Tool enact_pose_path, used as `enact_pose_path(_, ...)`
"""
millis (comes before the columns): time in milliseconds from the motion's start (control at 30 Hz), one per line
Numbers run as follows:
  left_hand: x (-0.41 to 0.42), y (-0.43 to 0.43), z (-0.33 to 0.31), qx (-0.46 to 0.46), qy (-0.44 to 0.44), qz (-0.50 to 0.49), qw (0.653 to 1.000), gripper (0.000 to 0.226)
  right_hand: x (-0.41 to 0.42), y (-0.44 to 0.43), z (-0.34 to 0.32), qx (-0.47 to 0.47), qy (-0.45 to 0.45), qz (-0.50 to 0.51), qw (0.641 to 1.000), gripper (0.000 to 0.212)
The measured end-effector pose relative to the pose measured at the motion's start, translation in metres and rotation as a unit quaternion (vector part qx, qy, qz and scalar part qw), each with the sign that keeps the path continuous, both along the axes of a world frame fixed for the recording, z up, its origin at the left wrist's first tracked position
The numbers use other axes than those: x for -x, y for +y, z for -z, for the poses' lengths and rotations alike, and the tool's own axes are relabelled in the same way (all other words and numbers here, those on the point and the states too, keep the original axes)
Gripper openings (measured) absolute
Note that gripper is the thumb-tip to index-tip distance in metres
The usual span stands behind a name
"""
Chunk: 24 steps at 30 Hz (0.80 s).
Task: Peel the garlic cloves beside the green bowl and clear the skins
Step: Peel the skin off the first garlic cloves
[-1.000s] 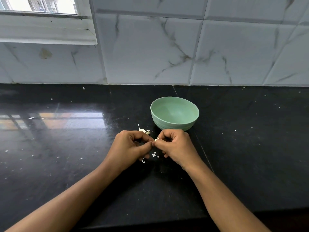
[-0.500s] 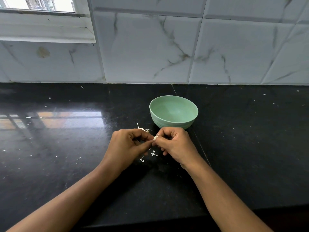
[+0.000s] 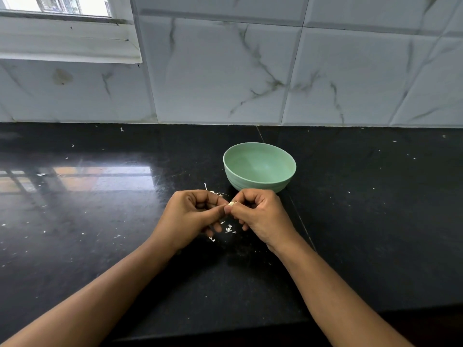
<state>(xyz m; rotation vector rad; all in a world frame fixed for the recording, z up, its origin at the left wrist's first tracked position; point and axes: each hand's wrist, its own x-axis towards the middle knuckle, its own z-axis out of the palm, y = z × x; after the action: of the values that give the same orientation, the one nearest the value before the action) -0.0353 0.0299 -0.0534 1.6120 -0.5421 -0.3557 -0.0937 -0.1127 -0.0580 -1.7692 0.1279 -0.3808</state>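
Here's the small pale garlic clove, held just above the counter, right in front of the bowl. Only a sliver of it shows, the rest is buried under fingertips. The right hand has it clamped between thumb and curled forefinger. The left hand comes in thumb first, its thumb tip meeting the clove with the other fingers curled in. So the hands are together, both pinching the one clove.

My read on handling: it's featherweight and firm enough to squeeze without harm. The skin is papery and brittle, likely to tear off in bits rather than one sheet. The best hold looks like the right hand's, a steady pinch across the body. That would leave a left nail free to lift the skin at an exposed end. Bare garlic may turn tacky, so a light grip should do.

Directly beneath the hands, tiny white skin flakes dot the counter. Just behind the left hand, thin pale skin scraps lie close beside the round mint-green bowl, whose inside shows plain green. All of it rests on a glossy black stone countertop, speckled with more white specks. Behind that rises a white marble-veined tile wall, with a white window sill at upper left.
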Motion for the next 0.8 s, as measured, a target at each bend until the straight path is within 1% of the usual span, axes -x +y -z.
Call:
enact_pose_path(67,0.001,0.0,-0.002,0.01,0.036,0.003,0.999,0.004,0.001,0.003,-0.001,-0.009,0.007,0.002,1.0,0.016)
enact_pose_path(133,0.001,0.0,-0.005,0.025,0.088,0.013,0.996,0.008,0.001,0.004,-0.003,-0.034,0.023,-0.013,0.999,0.015)
enact_pose_path(233,-0.001,0.0,-0.007,0.038,0.138,0.029,0.989,0.016,0.001,0.002,-0.006,-0.076,0.045,-0.041,0.995,0.023)
enact_pose_path(367,-0.003,0.002,-0.007,0.048,0.184,0.053,0.98,0.011,0.003,0.003,-0.01,-0.083,0.073,-0.049,0.993,0.027)
enact_pose_path(467,-0.004,0.003,-0.008,0.058,0.204,0.058,0.975,0.008,0.003,0.002,-0.007,-0.049,0.107,-0.047,0.992,0.02)
enact_pose_path(533,-0.005,0.003,-0.008,0.058,0.202,0.052,0.976,0.01,0.004,-0.001,-0.005,0.017,0.115,-0.034,0.993,0.012)
enact_pose_path(600,-0.006,0.004,-0.009,0.054,0.193,0.04,0.979,0.013,0.005,-0.005,-0.005,0.094,0.103,-0.001,0.99,0.008)
enact_pose_path(667,-0.007,0.005,-0.008,0.041,0.181,0.028,0.982,0.012,0.006,-0.008,-0.005,0.124,0.088,0.018,0.988,0.013)
enact_pose_path(733,-0.008,0.005,-0.007,0.027,0.174,0.018,0.984,0.007,0.006,-0.008,-0.005,0.132,0.081,0.014,0.988,0.021)
enact_pose_path(800,-0.01,0.006,-0.006,0.02,0.172,0.012,0.985,0.005,0.006,-0.007,-0.004,0.144,0.079,0.016,0.986,0.024)
